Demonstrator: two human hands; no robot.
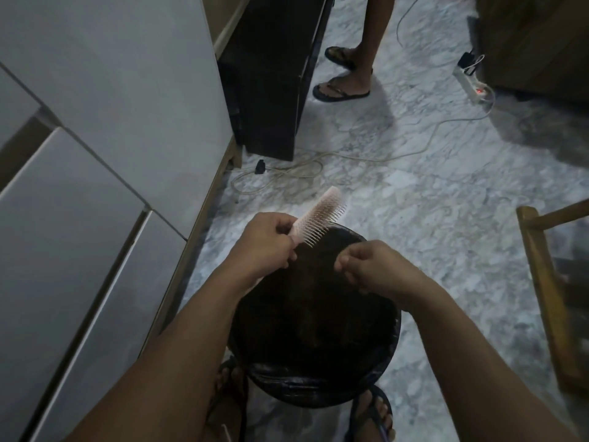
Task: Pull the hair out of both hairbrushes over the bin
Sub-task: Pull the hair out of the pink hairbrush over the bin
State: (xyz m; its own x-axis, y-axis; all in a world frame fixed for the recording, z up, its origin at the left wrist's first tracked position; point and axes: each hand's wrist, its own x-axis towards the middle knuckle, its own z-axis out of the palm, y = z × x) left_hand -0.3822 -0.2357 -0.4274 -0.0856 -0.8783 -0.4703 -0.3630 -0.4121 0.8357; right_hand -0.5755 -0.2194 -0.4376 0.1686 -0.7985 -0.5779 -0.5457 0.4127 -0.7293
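Head cam, looking down: grey-white marble floor (414, 202), kinda dim room. Pale cabinet fronts (95, 154) run along the left, a dark cabinet (271, 74) stands further back, and a wooden frame (548, 282) pokes in at the right edge. White cables trail across the floor to a power strip (471, 81) w/ a red light on. Someone else's feet in flip-flops (342, 86) up top by the dark cabinet.

Black-lined bin (314, 330) sits on the floor between the wearer's own sandalled feet. Both forearms reach out over it. Left hand (264, 244) is wrapped tight round the handle of a pink hairbrush (320, 218), brush angled up and away, bristles facing right, right above the bin's far rim. Right hand (366, 269) hovers over the bin just beside the bristles, fingertips pinched together; can't tell if there's hair in the pinch, too dark.
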